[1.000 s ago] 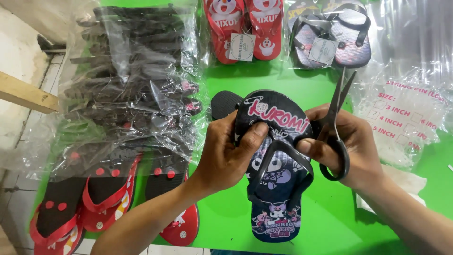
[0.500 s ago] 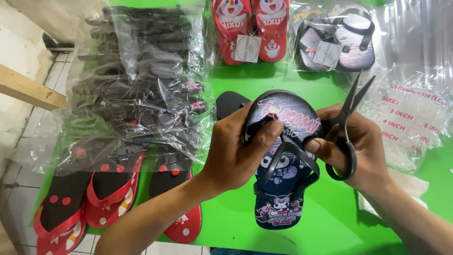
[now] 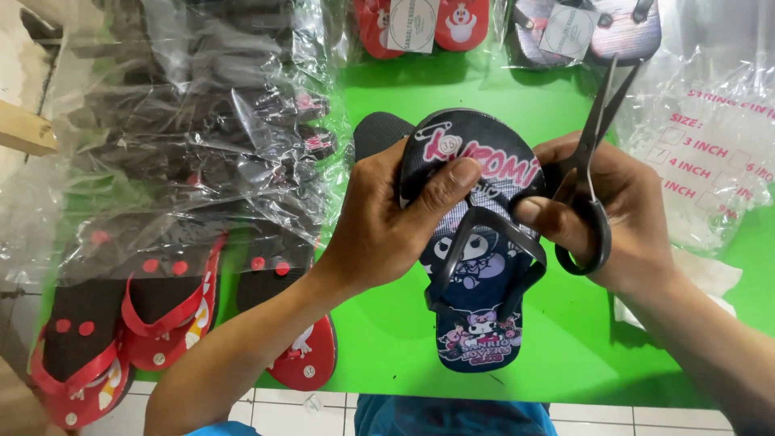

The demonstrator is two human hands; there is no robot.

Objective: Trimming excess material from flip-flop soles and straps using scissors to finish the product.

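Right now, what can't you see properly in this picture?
Head view:
- Second sandal: mostly hidden behind the dark cartoon sandal and left hand.
- Scissors: lower handle loop hidden inside the right hand.
- Red sandal pair: cut off by the top edge.
- Black sandals: blurred by shiny plastic bags.

A sandal (image 3: 476,266) is held between both hands above a table (image 3: 387,323), scissors (image 3: 593,161) to its right, bagged sandals (image 3: 202,137) stacked at left.
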